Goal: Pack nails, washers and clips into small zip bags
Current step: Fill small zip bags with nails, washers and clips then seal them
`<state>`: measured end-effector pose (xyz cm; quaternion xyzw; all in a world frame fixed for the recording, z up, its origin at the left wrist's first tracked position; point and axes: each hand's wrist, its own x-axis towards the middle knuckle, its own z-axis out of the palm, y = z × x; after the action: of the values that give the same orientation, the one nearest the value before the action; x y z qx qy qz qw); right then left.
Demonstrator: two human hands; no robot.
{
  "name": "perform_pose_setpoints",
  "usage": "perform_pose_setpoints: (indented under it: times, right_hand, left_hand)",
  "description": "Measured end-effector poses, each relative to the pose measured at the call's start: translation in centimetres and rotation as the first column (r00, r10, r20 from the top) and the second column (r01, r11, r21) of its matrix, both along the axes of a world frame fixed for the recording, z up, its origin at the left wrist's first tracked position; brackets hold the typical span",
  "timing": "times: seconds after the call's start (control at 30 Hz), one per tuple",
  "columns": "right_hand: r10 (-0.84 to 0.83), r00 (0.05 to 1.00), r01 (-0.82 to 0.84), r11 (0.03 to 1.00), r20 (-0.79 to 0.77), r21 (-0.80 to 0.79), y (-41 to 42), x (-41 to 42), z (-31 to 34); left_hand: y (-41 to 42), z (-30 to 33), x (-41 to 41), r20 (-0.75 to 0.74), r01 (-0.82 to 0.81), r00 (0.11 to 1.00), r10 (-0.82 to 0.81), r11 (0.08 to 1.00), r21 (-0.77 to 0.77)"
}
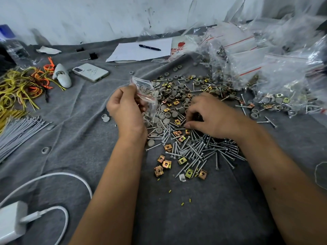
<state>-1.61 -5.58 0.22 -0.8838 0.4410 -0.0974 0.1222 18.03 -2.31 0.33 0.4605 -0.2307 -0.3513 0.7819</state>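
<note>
We hold a small zip bag (146, 96) in our left hand (125, 106), fingers curled round its left edge, above the left side of the loose pile on the grey cloth (194, 209). The bag's long axis runs from upper left to lower right, tilted; its red zip line sits about mid-length, and a few grey washers and nails show through the clear plastic. Which end is the mouth we cannot say for sure, since the plastic is crumpled and blurred there.

Our right hand (210, 115) lies palm down on the middle of the pile, fingers bent with their tips among the parts and the thumb pointing left; whether it has pinched anything is hidden under the fingers.

The pile has three rough zones. Grey washers (175, 93) lie mostly at the far side, gold-coloured clips (167, 164) are scattered through the middle and toward us, and the silver nails (198, 151) are heaped nearest us. The nails lie flat, many fanned with their long axes running from lower left to upper right, others crossing them.

To the right, filled zip bags (276, 71) with red seals are stacked against the wall. Farther off lie a sheet of paper (141, 50) with a pen (149, 47) on it, pointing right and slightly toward us, and a phone (90, 72) face down. At left are yellow and orange ties (21, 85), a bundle of grey cable ties (17, 131), and a white charger (12, 221) with its cable.
</note>
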Motion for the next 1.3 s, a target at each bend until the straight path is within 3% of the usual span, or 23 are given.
perform_pose_setpoints:
  times: [0.1,0.2,0.33,0.43,0.67,0.9,1.07,1.23,1.3]
  right_hand:
    - [-0.003,0.998,0.004,1.000,0.063,-0.005,0.1,0.3,-0.1]
    - [-0.110,0.926,0.111,0.994,0.362,0.018,0.4,0.4,0.2]
    - [-0.147,0.753,0.186,0.982,0.641,0.006,0.8,0.2,0.8]
    - [-0.108,0.729,0.144,0.990,0.676,0.002,0.9,0.1,0.8]
    - [-0.046,0.798,0.095,0.994,0.601,-0.049,0.9,0.4,0.4]
    - [-0.035,0.745,0.142,0.984,0.666,-0.107,1.0,0.9,0.2]
    - [0.033,0.861,0.093,0.971,0.507,-0.220,0.9,1.1,0.2]
    - [-0.026,0.825,0.178,0.960,0.564,-0.216,0.4,0.5,0.3]
    - [-0.048,0.869,0.164,0.967,0.492,-0.196,0.2,0.1,0.3]
  left_hand:
    - [0.1,-0.2,-0.3,0.102,0.032,0.994,-0.035,0.999,0.033]
    - [0.4,-0.3,-0.7,0.217,0.092,0.970,-0.109,0.992,0.089]
    - [0.4,-1.0,-1.4,0.583,0.092,0.790,-0.193,0.976,0.198]
    - [0.5,-1.1,-2.4,0.655,0.122,0.716,-0.242,0.967,0.223]
    - [0.3,-1.6,-3.1,0.669,0.174,0.687,-0.284,0.958,0.228]
    - [0.1,-1.7,-2.8,0.583,0.211,0.754,-0.301,0.953,0.219]
    - [0.2,-1.6,-2.6,0.509,0.225,0.806,-0.303,0.951,0.210]
    - [0.1,-1.5,-2.4,0.468,0.195,0.840,-0.275,0.958,0.212]
    - [0.1,-1.4,-2.3,0.449,0.173,0.857,-0.251,0.963,0.208]
